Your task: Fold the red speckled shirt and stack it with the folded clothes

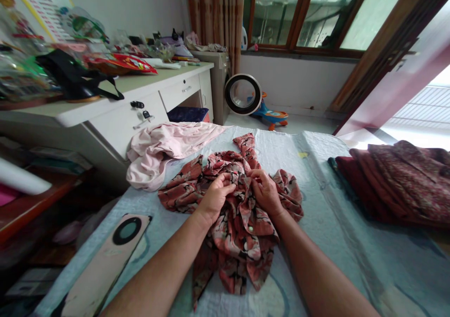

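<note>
Head view. Centre of frame: crumpled red floral garment (242, 214) lying on a pale blue quilt (326, 223), spread from mid-frame down toward the lower centre.

Left hand (214, 197): fingers curled, closed on a fold of the garment. Cloth sits under the palm and bunches up between fingertips and thumb. Thumb points toward frame centre.

Right hand (265, 190): fingers bent inward, pinching a ridge of the same garment. Fabric rises just above the knuckles and runs under the hand. The two hands are just beside each other, with a narrow bunch of cloth between them; I cannot tell whether the fingertips touch.

A strip of the garment extends up from the hands toward the upper centre. A small pale button (251, 228) shows on the cloth just below the hands, between the forearms.

Surroundings:
- Pink cloth (165, 151), left of centre, draped over the quilt's edge, near the garment; contact cannot be judged.
- Dark red stack of clothes (397, 181), right of frame, well apart from the hands.
- Phone (105, 265), lower left, flat on the quilt, camera ring up.
- White desk (147, 97), upper left, cluttered; black bag (75, 78) on top.
- Round fan (243, 94) and a toy car (272, 115) on the floor, upper centre, below the window (316, 12).
</note>
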Tool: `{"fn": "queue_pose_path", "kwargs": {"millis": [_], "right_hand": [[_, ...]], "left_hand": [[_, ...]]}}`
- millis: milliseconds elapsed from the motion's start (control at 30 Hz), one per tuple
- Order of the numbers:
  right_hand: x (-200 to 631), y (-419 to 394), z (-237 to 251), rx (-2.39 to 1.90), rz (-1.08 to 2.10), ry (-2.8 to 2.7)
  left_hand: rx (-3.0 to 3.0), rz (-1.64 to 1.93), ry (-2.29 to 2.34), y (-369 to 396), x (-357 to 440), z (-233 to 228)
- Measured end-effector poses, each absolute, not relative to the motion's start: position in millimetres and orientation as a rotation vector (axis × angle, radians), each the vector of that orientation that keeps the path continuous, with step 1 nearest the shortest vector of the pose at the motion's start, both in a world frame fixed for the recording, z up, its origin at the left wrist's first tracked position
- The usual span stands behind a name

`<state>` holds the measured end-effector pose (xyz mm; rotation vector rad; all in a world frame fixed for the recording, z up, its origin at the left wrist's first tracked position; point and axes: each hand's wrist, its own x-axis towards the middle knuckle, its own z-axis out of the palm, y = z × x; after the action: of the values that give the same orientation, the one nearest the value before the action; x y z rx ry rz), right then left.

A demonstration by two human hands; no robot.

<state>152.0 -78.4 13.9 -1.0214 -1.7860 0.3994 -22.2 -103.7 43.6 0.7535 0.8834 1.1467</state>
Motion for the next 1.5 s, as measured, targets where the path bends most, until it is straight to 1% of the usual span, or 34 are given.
{"fn": "queue_pose_path", "kwargs": {"millis": [167,367,433,633,733,1033,1233,1500], "right_hand": [[152,-70,8,-1.089,0.314,-1.774],[155,-66,5,-1.116,0.304,-1.733],[155,-66,6,-1.118,0.308,-1.729],[154,-69,11,-1.056,0.364,-1.738],[154,-70,12,-1.031,0.386,-1.732],[152,-68,11,-1.102,0.322,-1.750],[150,-71,14,-1.025,0.340,-1.786],[149,-72,14,-1.069,0.321,-1.841]], "left_hand": [[0.728,1.084,1.063,-101,-27,36],[0.781,1.057,1.199,-94,-20,32],[0.827,1.116,1.187,-91,-18,36],[1.154,1.446,1.203,-74,-7,59],[1.227,1.513,1.170,-67,2,57],[1.159,1.373,1.226,-69,10,11],[1.198,1.378,1.261,-72,7,10],[1.260,1.362,1.247,-75,8,10]]}}
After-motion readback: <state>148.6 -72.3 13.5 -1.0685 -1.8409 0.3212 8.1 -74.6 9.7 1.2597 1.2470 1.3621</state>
